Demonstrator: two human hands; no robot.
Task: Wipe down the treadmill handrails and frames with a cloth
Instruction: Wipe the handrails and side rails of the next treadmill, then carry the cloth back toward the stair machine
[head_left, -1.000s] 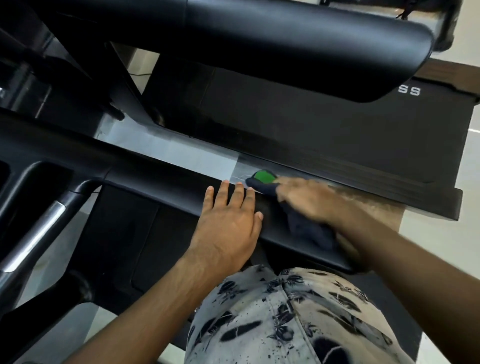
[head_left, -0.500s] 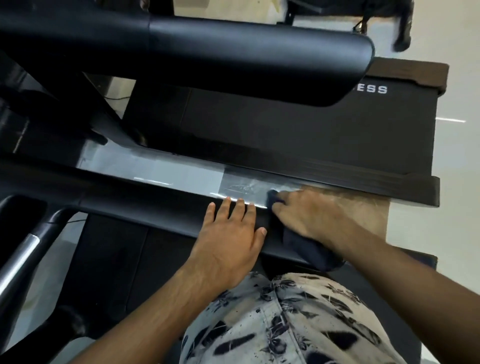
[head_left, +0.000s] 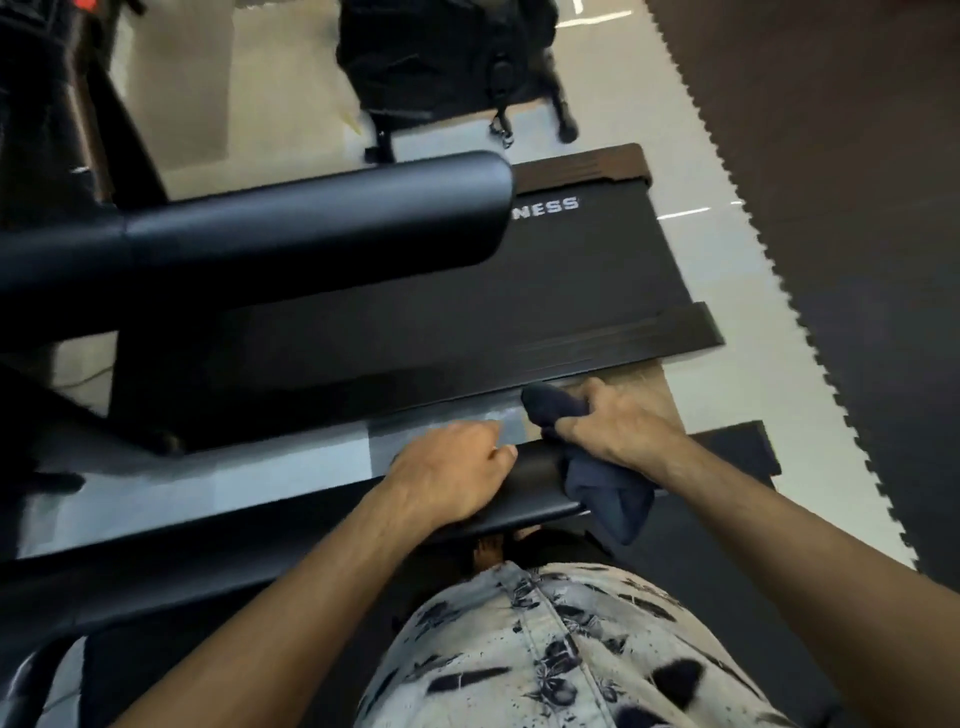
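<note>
Both hands have shifted to the handrail (head_left: 524, 501) end, left hand (head_left: 449, 480) curled gripping it, right hand (head_left: 613, 428) clenching the soft, limp cloth (head_left: 605, 499), best bunched mid-fold.

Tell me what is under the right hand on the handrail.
The dark cloth lies under the right hand, draped over the handrail end. The rail surface beneath it is covered.
</note>
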